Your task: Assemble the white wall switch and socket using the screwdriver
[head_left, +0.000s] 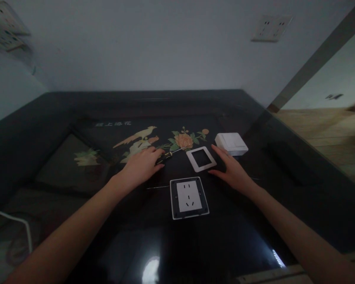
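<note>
A screwdriver [165, 157] with a dark and yellow handle lies between the thumb and fingers of my left hand [143, 162]. Its thin metal shaft points right, toward a white square cover frame [192, 161] with an open middle. My right hand [232, 169] is at the frame's right side, thumb and forefinger spread apart; whether the fingertips touch its edge I cannot tell. Nearer to me, a wall socket [189, 196] with a white face and dark surround lies face up. Behind my right hand sits a white switch or box-like block [231, 142].
The glossy black tabletop [225, 240] carries a bird-and-flower picture [183, 140]. A thin straight rod or wire [158, 187] lies left of the socket. Sockets [271, 28] are on the wall behind; a white cable [25, 225] hangs at the left.
</note>
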Available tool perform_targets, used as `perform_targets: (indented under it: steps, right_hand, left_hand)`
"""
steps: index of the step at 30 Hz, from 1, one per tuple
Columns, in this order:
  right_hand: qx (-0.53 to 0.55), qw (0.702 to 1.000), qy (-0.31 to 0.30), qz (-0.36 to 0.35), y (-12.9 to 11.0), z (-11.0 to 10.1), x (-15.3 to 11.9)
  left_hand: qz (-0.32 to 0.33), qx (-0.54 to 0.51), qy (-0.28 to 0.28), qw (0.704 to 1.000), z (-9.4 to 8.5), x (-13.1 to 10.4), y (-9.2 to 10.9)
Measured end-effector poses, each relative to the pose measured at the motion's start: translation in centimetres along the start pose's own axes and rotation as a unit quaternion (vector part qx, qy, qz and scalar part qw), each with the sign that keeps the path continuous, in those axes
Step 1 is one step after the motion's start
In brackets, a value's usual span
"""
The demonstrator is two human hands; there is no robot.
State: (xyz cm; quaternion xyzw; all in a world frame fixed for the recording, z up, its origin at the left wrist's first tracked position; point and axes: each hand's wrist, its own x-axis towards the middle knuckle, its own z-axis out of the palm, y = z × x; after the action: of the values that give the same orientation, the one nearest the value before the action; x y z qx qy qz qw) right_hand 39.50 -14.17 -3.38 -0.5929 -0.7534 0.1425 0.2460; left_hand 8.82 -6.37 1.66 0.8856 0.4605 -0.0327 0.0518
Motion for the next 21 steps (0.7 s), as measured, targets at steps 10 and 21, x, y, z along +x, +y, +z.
perform_targets:
  steps: [10, 21]
  right_hand:
    - [-0.007, 0.992, -0.106, -0.066, 1.4, 0.4, 4.9]
    - [-0.015, 0.995, -0.050, -0.090, -1.6, -1.4, 2.5]
  left_hand:
    - [0.020, 0.001, 0.006, 1.000, -0.5, -0.4, 0.0]
    - [0.083, -0.062, 0.070, 0.992, -1.8, -1.0, 1.6]
